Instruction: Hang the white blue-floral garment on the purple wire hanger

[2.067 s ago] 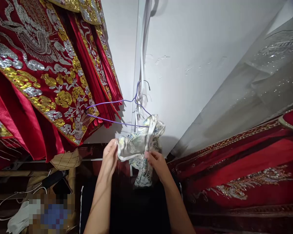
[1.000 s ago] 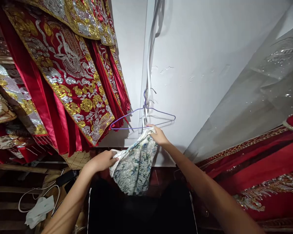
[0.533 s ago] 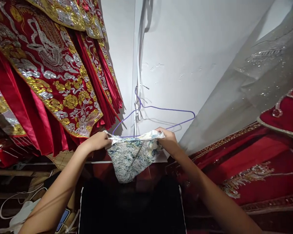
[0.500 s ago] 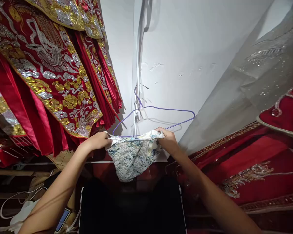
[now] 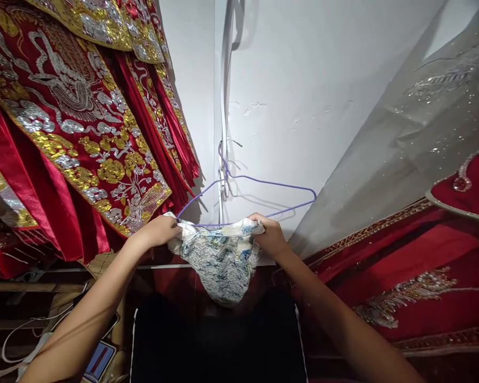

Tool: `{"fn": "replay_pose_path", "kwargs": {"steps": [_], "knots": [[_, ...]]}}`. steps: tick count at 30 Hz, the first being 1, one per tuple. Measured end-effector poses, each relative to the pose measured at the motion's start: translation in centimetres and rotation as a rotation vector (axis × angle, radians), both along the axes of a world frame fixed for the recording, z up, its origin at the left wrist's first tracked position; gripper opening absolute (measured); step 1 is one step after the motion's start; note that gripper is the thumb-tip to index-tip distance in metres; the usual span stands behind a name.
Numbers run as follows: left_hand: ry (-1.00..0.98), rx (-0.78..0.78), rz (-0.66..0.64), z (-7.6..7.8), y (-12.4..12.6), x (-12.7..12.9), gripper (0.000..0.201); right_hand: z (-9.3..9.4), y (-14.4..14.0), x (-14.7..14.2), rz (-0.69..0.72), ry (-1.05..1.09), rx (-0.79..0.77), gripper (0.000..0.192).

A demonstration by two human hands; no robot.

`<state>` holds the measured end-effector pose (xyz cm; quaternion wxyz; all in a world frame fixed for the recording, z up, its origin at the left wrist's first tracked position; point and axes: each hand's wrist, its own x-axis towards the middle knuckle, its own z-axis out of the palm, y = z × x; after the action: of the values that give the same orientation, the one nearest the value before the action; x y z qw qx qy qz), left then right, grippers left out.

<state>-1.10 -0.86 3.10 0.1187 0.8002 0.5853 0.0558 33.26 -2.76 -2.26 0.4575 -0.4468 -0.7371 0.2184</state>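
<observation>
A small white garment with a blue-green pattern (image 5: 219, 266) is stretched by its top edge between my two hands; I cannot make out its exact kind. My left hand (image 5: 162, 230) pinches its left corner, close to the left end of a purple hanger (image 5: 271, 183). Gripping the right corner is my right hand (image 5: 268, 234), fingers closed on the fabric below the hanger's sloping right side. The hanger hangs against the wall corner, its lower bar running along the garment's top edge. Whether the left end of the hanger lies inside the cloth is hidden.
Red embroidered clothes (image 5: 115, 143) with gold and silver hang at left. On the right are a sheer greyish sparkly cloth (image 5: 403, 127) and a red beaded garment (image 5: 435, 250). A phone (image 5: 99, 361) and a white cable (image 5: 8, 340) lie at lower left. Behind is a white wall (image 5: 291, 69).
The garment's right corner has shifted left and slightly down with my right hand, so the top edge is less taut and the cloth bunches. My left hand stays closed on its corner.
</observation>
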Motion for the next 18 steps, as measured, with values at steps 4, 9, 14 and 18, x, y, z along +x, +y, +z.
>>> {"fn": "replay_pose_path", "kwargs": {"steps": [4,9,14,18], "knots": [[-0.054,0.363,-0.130,0.6,-0.4,1.8,0.020,0.0,0.2,-0.1,0.059,0.027,-0.033,0.013],[-0.318,0.548,-0.199,1.5,-0.6,3.9,0.014,1.3,-0.4,-0.6,0.197,0.018,-0.076,0.020],[-0.578,0.596,-0.171,0.5,-0.8,3.2,0.025,2.5,-1.6,1.3,-0.040,-0.030,-0.059,0.058],[-0.533,0.652,-0.257,0.3,-1.1,2.6,0.037,3.6,-0.2,5.1,-0.384,0.100,0.001,0.102]]}}
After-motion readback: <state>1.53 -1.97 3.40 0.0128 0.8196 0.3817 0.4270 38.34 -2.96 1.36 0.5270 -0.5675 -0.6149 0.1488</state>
